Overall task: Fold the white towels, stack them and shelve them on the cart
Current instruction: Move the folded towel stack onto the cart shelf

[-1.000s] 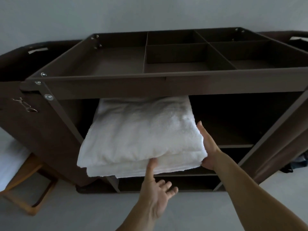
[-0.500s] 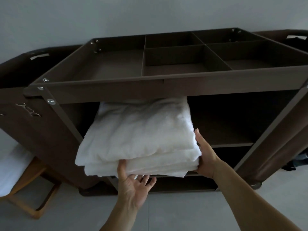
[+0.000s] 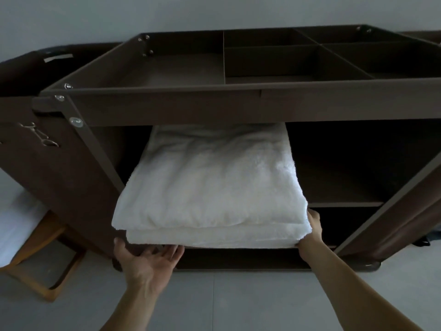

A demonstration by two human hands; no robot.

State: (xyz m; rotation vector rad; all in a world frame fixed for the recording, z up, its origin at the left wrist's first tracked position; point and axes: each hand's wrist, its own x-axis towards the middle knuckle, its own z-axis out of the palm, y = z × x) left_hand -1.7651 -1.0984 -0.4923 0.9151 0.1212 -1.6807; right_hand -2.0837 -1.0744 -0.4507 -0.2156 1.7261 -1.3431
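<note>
Towels: I see a stack of folded white towels [image 3: 210,187] lying on the upper shelf [image 3: 343,203] of the cart [image 3: 167,108], in the left part of the opening. The back end sits under the top tray [image 3: 181,70]. The front end hangs out past the shelf's front edge.
Left grip: my left grip [image 3: 148,261] is palm up under the stack's front left corner. The fingers are spread and nearly straight, with the tips at the underside of the bottom towel. The thumb stands up just beside the corner.
Right grip: my right grip [image 3: 310,231] is at the stack's front right corner. The thumb lies against the right side of the stack. The fingers go under it and are hidden, so I cannot tell whether they curl or lie flat.
Stack against grips: the overhanging front edge runs from one grip to the other, above the left palm and touching the right thumb.
Tray: partitions split it into compartments.
Floor: the grey floor [image 3: 238,302] lies below the cart. A wooden frame [image 3: 35,283] carrying white cloth [image 3: 16,225] stands beside the cart's left end.
</note>
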